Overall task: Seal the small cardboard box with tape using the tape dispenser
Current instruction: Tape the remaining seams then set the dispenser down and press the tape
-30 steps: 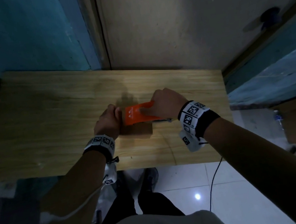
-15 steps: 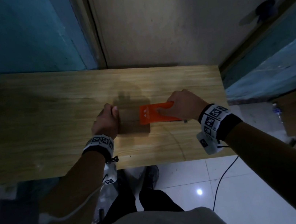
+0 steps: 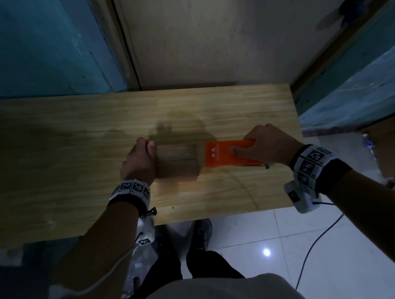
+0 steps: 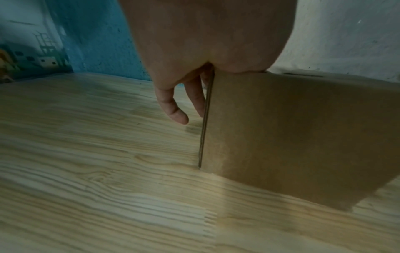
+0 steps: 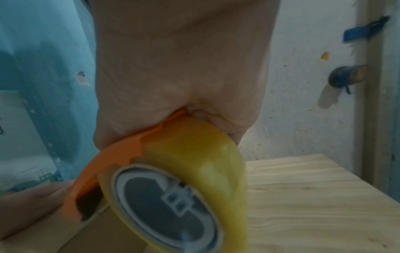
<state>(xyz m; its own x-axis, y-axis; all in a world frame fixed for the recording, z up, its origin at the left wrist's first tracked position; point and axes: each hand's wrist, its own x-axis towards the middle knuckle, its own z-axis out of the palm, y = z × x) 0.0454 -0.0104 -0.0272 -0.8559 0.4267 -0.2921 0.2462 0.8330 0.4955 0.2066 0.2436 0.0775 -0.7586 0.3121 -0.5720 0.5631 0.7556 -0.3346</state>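
The orange tape dispenser (image 3: 228, 155) carried a small white warning triangle and a few lines of white print on its top face, too small to read. Both wrists wore bands printed with black-and-white square marker codes (image 3: 311, 160). No other writing showed.

The small cardboard box (image 3: 176, 161) sat near the middle of the pale wooden surface (image 3: 53, 170), its top flaps down and meeting along a seam that ran left to right. What was inside it could not be seen. The left hand (image 3: 139, 161) was set against the box's left end; in the left wrist view the palm (image 4: 207, 39) rested on the top corner of the box (image 4: 292, 133), and the fingers (image 4: 195, 95) hung down that end, loosely bent, with the little finger clear of the cardboard.

The right hand (image 3: 266, 145) gripped the dispenser, fingers curled over its far edge and thumb pressed on its top face. The dispenser's front edge lay just beside the box's right end. From the right wrist the hand (image 5: 179, 68) closed over the orange housing (image 5: 95, 172), which held a roll of yellowish clear tape (image 5: 194, 145) on a grey hub (image 5: 160, 205), above the box top (image 5: 71, 234).
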